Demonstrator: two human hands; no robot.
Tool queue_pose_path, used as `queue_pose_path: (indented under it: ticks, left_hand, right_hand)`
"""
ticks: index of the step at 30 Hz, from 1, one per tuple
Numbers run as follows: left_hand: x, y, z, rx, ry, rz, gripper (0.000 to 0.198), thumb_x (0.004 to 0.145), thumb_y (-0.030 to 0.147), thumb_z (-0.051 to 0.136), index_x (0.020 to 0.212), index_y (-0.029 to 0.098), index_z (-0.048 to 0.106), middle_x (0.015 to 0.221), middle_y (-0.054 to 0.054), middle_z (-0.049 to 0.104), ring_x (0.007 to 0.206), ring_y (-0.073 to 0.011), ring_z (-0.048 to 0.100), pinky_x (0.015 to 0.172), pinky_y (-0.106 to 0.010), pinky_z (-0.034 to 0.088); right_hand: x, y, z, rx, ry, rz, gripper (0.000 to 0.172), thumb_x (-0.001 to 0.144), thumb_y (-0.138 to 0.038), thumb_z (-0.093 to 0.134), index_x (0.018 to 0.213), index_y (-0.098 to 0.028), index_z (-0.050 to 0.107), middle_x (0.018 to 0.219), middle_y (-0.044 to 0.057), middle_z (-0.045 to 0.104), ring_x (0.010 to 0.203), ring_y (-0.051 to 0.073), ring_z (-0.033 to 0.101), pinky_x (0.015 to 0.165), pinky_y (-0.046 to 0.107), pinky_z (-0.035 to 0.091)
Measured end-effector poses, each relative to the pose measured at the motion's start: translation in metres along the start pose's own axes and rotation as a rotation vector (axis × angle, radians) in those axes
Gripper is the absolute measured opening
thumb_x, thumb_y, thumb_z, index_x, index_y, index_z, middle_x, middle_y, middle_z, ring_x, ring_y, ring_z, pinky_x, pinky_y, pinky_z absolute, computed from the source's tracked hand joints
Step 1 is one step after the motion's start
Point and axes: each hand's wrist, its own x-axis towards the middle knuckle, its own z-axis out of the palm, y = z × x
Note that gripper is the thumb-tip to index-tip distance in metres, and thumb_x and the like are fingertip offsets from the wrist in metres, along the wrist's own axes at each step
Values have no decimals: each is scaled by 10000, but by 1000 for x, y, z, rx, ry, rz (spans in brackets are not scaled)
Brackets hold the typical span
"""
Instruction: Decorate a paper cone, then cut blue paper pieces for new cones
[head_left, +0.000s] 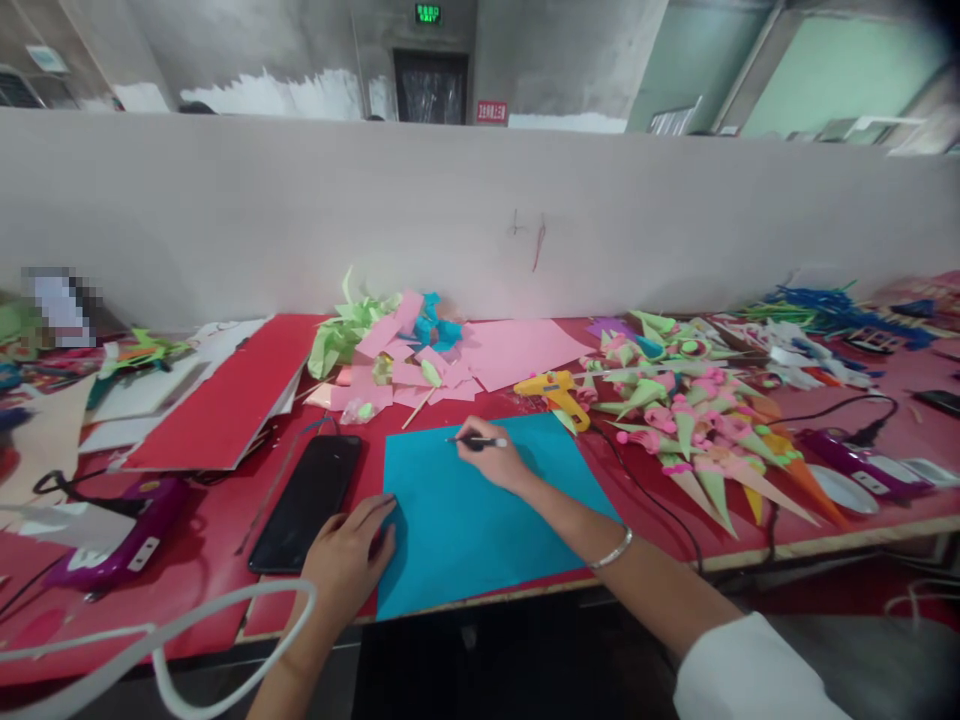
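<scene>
A blue sheet of paper [480, 520] lies flat on the red table [202, 590] in front of me. My right hand [491, 462] is closed around a black pen [480, 441], its tip touching the sheet near the far edge. My left hand [349, 560] rests at the sheet's near left corner, fingers stretched flat, pressing the edge down. A black phone [307, 500] lies just left of the sheet, beside my left hand.
A yellow glue gun [556, 394] sits beyond the sheet's right corner. Paper scraps [390, 355] and pink sheets [517, 352] are piled behind. Several paper cones [697, 430] cover the right. Red card [225, 400] and a purple glue gun [127, 535] lie left. A white cable [187, 625] loops nearby.
</scene>
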Motion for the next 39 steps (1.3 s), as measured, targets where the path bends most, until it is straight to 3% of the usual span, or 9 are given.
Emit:
queue_pose_path:
  ticks: [3, 5, 7, 9, 11, 22, 29, 35, 39]
  left_hand:
    - [0, 0, 0, 5, -4, 0, 280, 819, 250, 386, 1000, 193, 592, 1041, -35, 655, 803, -155, 641, 726, -292, 462]
    - [0, 0, 0, 8, -7, 0, 280, 818, 248, 383, 996, 196, 593, 1038, -35, 656, 796, -153, 642, 723, -289, 462]
    - [1, 0, 1, 14, -6, 0, 280, 820, 244, 376, 990, 197, 594, 1032, -34, 659, 780, -151, 644, 713, -289, 461]
    - [0, 0, 1, 20, 0, 4, 279, 822, 243, 373, 985, 193, 594, 1026, -34, 661, 775, -150, 644, 700, -288, 460]
    - [0, 0, 1, 23, 5, 13, 279, 823, 243, 376, 989, 187, 593, 1023, -36, 661, 778, -149, 644, 695, -285, 459]
    - [-1, -1, 2, 13, -20, 5, 289, 831, 251, 373, 1025, 191, 579, 1058, -32, 647, 834, -149, 634, 728, -284, 457]
    - [0, 1, 0, -11, -16, -16, 279, 823, 248, 386, 1009, 192, 586, 1044, -43, 652, 827, -155, 634, 729, -287, 452]
    - [1, 0, 0, -31, -17, -19, 270, 821, 256, 398, 1007, 195, 585, 1050, -41, 648, 827, -159, 631, 725, -289, 450]
    - [1, 1, 0, -21, -35, -27, 277, 829, 254, 384, 1015, 199, 582, 1054, -39, 645, 814, -158, 631, 734, -293, 447]
  right_hand:
    - [-2, 1, -10, -1, 66, 19, 23, 691, -179, 510, 673, -187, 497, 643, -20, 539, 606, 112, 500, 547, 210, 367]
    - [-10, -6, -10, 16, 20, 17, 8, 692, -187, 520, 688, -185, 513, 656, -13, 559, 601, 112, 513, 532, 205, 377]
    - [-20, -16, -4, 55, -123, -6, 26, 673, -181, 554, 698, -178, 544, 663, -11, 582, 601, 108, 528, 529, 197, 389]
    - [-28, -24, 5, 124, -371, -31, 47, 673, -172, 565, 719, -174, 564, 675, -12, 590, 596, 96, 526, 531, 188, 390]
    - [-32, -29, 13, 144, -491, -29, 51, 669, -162, 571, 719, -173, 569, 664, -22, 579, 567, 81, 501, 512, 177, 374]
    - [2, -6, 9, 107, -177, 29, 21, 717, -175, 511, 729, -179, 495, 689, -18, 533, 611, 89, 471, 542, 198, 352]
    - [-16, -18, 12, 182, -533, 1, 58, 660, -164, 584, 697, -166, 538, 643, -19, 570, 568, 92, 512, 500, 191, 375]
    - [-15, -15, 17, 197, -495, 16, 47, 705, -176, 552, 728, -172, 511, 660, -24, 553, 567, 79, 489, 503, 185, 363]
    - [-17, -16, 15, 202, -555, 24, 54, 700, -178, 564, 734, -164, 525, 648, -23, 551, 554, 76, 484, 492, 184, 357]
